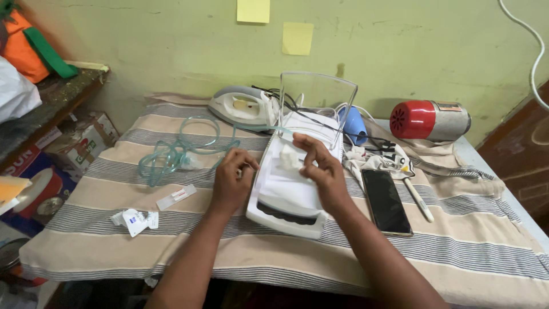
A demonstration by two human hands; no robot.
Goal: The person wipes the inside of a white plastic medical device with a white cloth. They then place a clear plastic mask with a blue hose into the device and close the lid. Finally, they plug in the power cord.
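A white nebuliser machine (286,200) with a raised clear lid (317,91) lies on a striped cloth (286,257) over the table. My right hand (320,169) presses a small white wipe (290,157) onto the machine's top surface. My left hand (231,180) rests against the machine's left edge, fingers curled and steadying it. Pale green tubing with a mask (177,151) lies coiled to the left of my left hand.
A clothes iron (243,106), a blue object (354,125) and a red-and-grey hair dryer (429,120) sit at the back. A black phone (386,200) and a white pen-like stick (418,199) lie right of the machine. Torn wrappers (137,220) and a small sachet (176,196) lie at left.
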